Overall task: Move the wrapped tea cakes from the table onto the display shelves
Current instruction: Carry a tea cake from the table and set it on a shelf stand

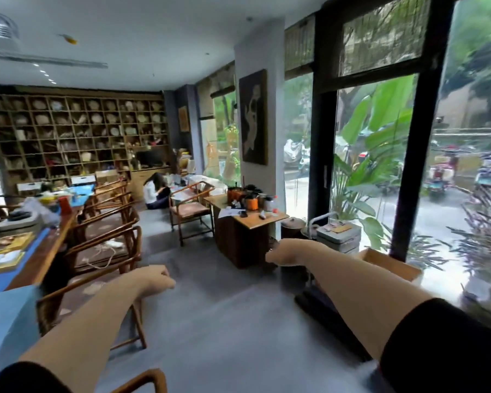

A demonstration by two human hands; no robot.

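Room: tea shop interior with a grey floor [210, 321], tall dark-framed windows [374, 154] along the right of the frame, greenery and parked scooters outside.
Left hand [153, 279]: lower centre-left, over bare floor, fingers curled loosely inward, holding nothing; bare forearm runs back to a dark sleeve [20, 378] at the bottom left corner.
Right hand [281, 255]: centre of the frame, fingers curled and blurred, no object visible in it; whether the fist is fully closed cannot be told.
Near the left hand: row of wooden armchairs [105, 239] lined along the long tabletop [44, 251] at the left edge.
Tea cakes [3, 260]: flat wrapped packages lie on the tabletop at the left edge, well apart from both hands.
Near the right hand: low wooden cabinet [244, 239] with jars and papers on top; open cardboard box [391, 265] by the window.
Display shelves [77, 137]: grid of cubbyholes on the far wall, upper left, many already holding round wrapped items.
Far end: a person [153, 194] sits on the floor below the shelves.
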